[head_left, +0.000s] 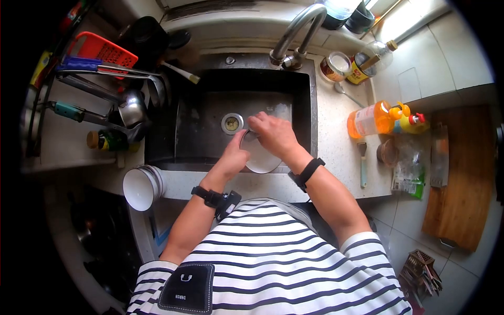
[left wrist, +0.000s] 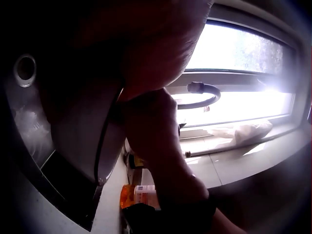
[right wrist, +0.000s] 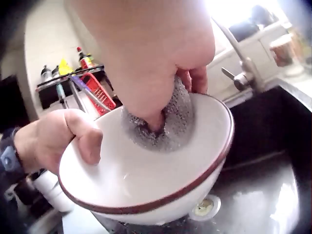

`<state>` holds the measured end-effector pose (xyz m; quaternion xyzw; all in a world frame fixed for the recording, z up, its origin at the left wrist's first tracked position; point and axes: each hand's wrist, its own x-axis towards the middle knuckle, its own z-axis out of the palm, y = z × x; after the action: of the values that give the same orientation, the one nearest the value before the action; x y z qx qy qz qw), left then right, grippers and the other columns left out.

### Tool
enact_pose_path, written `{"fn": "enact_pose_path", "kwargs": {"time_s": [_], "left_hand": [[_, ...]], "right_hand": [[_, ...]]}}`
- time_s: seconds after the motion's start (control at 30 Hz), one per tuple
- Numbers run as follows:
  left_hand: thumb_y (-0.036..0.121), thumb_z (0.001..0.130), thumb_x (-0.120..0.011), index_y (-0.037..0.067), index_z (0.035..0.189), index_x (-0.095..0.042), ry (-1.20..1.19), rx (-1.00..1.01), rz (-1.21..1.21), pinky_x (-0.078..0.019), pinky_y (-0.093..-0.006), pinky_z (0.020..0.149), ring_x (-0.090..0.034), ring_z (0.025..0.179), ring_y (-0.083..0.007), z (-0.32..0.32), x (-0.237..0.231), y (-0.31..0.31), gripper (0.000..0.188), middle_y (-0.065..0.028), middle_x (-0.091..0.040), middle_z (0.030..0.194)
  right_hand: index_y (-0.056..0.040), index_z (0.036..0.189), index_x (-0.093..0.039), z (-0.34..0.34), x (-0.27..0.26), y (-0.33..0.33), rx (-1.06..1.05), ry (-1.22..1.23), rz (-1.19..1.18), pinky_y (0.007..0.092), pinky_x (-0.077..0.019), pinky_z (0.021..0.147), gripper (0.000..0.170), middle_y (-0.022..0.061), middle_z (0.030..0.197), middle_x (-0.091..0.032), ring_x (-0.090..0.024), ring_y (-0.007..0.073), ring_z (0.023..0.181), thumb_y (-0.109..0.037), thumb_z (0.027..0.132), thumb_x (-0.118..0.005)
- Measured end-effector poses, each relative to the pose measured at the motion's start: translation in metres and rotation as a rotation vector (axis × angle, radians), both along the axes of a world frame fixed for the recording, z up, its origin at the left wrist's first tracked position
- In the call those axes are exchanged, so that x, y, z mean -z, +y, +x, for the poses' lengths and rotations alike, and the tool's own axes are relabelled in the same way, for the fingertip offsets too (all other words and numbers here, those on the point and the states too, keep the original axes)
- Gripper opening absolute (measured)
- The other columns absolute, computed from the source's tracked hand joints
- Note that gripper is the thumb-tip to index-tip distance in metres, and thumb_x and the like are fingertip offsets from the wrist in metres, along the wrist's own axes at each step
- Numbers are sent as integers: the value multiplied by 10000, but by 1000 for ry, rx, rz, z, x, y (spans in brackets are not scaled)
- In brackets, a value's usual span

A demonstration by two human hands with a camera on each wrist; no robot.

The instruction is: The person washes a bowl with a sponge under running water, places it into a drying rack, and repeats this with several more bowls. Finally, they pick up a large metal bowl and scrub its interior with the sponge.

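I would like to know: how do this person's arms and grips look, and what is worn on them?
The left sleeve and right sleeve are short, white with thin dark stripes. The left strap and right strap are black, one around each wrist; a small dark box sits beside the left one. The left grip and right grip wear no gloves.

My left hand (head_left: 232, 157) grips a round white bowl (head_left: 263, 159) over a black rectangular sink (head_left: 197, 128), my right hand (head_left: 275, 136) bent above it. Behind stands 1 curved silver faucet (head_left: 287, 37); stacked white bowls (head_left: 139, 189) sit near my left forearm.
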<state>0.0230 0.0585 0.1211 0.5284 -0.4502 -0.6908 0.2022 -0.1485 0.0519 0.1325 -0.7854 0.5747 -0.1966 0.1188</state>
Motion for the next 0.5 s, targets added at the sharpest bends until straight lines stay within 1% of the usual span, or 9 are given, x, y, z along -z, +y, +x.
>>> {"fn": "enact_pose_path", "kwargs": {"time_s": [0.07,0.1,0.17,0.2,0.27,0.33,0.37,0.47,0.5], "left_hand": [[-100,743,-467,92,1471,-339,-2,-72,-27,-578,-343,650,-584,1074,-246,4,0,-3,763,-130,-530,1277],[-86,750,-487,45,1446,-355,89,-178,-120,-476,-331,937,-524,1176,-244,6,15,-7,720,-145,-519,1306],[-105,751,-473,50,1452,-345,43,-261,-248,-413,-321,1008,-505,1201,-249,0,7,-15,729,-144,-517,1307],[-114,751,-466,53,1455,-340,20,-298,-312,-382,-316,1044,-496,1214,-251,-2,5,-16,734,-143,-516,1308],[-133,731,-426,42,1464,-332,124,-442,-261,-363,-326,1080,-474,1252,-242,-3,10,-19,759,-132,-491,1354],[-140,729,-414,35,1461,-333,211,-563,-236,-364,-323,1079,-461,1274,-252,-3,14,-20,756,-128,-478,1375],[-145,729,-400,23,1457,-335,217,-577,-249,-347,-317,1092,-448,1295,-254,-3,16,-19,750,-119,-470,1391],[-143,724,-417,20,1455,-334,188,-455,-310,-345,-310,1088,-454,1283,-234,4,17,-16,754,-115,-474,1382],[-143,723,-432,25,1447,-347,170,-399,-312,-356,-311,1077,-468,1263,-228,6,20,-12,749,-117,-489,1357]], "right_hand": [[-111,1025,-626,-3,17,1,277,-219,105,442,-540,697,272,127,950,-676,-662,351,816,-96,754,-652],[-102,1013,-633,-1,25,2,443,-317,226,430,-540,698,258,135,937,-687,-666,342,815,-111,756,-655],[-65,992,-663,0,89,2,584,-608,470,373,-538,623,248,148,852,-717,-691,265,735,-187,775,-656],[-50,998,-673,14,52,9,702,-887,769,333,-509,507,249,104,800,-700,-674,197,645,-205,806,-642],[-28,1028,-636,33,34,19,745,-1160,1042,276,-471,442,245,69,867,-673,-641,160,623,-230,890,-622],[-40,961,-667,45,14,25,762,-1373,1217,256,-462,448,233,68,783,-672,-637,155,578,-245,858,-626],[-29,1093,-620,46,18,25,734,-1364,1256,252,-506,473,314,76,958,-659,-657,185,669,-282,908,-609],[0,1121,-611,35,29,16,721,-1052,1053,284,-522,504,370,72,869,-664,-663,205,673,-278,878,-637],[2,1167,-591,13,59,6,513,-681,852,360,-540,562,421,101,760,-669,-675,237,693,-231,825,-670]]}}
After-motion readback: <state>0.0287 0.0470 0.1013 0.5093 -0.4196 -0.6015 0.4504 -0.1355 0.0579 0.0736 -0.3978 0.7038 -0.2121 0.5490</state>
